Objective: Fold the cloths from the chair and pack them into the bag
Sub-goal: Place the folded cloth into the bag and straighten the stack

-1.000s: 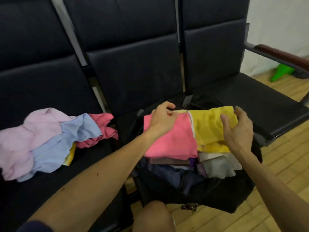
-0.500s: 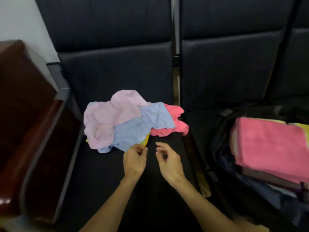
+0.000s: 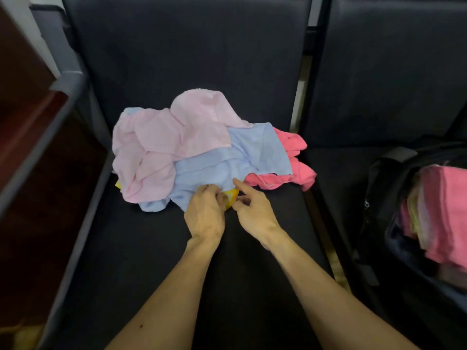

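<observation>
The left hand point(image 3: 206, 213) has its fingers curled at the near edge of the blue cloth point(image 3: 227, 165) and seems to pinch the yellow cloth point(image 3: 231, 198) peeking out beneath, while the right hand point(image 3: 252, 213) is loosely open, its forefinger straight and touching the blue cloth. At the right edge, the black bag point(image 3: 379, 198) gapes open, with folded pink cloths point(image 3: 449, 210) stacked inside. The heap, with the pale pink cloth point(image 3: 164, 147) and hot pink cloth point(image 3: 290, 173), lies mid-seat on the chair point(image 3: 151, 261), with bare seat nearer.
</observation>
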A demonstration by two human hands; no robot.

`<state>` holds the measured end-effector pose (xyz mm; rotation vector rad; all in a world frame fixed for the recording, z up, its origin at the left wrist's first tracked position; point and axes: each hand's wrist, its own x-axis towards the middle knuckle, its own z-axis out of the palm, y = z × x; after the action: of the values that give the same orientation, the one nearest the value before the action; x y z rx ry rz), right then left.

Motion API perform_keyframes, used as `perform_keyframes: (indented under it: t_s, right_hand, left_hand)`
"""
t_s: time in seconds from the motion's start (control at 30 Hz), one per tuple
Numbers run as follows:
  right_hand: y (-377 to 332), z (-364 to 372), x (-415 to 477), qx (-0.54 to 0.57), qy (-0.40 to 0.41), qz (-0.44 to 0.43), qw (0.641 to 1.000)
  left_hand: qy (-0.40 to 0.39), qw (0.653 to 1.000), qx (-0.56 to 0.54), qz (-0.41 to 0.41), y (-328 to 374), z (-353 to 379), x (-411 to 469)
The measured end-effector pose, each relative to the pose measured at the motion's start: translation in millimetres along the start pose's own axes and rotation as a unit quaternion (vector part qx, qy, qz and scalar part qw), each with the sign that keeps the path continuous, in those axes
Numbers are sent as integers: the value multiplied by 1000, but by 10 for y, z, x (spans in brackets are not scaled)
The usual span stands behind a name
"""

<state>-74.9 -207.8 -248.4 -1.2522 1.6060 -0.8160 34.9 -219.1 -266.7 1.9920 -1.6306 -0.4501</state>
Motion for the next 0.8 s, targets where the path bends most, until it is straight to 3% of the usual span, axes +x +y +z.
perform_keyframes:
  t_s: [0.27, 0.43, 0.57, 0.7, 0.73, 0.8]
  right_hand:
    - [-314, -104, -290, -14, 63, -50, 997]
    - [-832, -280, -857, 66, 64, -132, 987]
    - [-1093, -445, -1413, 62, 25, -207, 976]
    - [-1337, -724, -1717, 54, 69, -256, 963]
    - [-1418, -791, -1826, 47, 71, -263, 961]
    - [-1578, -894, -2036, 30, 70, -278, 957]
  left_hand:
    - [101, 991, -12, 89, -15, -287, -79]
    - [136, 980, -34, 144, 4, -698, -284]
    - [164, 967, -156, 115, 197, -1007, -512]
    - [148, 960, -199, 131, 534, -1396, -787]
    - [123, 973, -181, 75, 640, -1527, -782]
    - [92, 976, -108, -166, 854, -1901, -700]
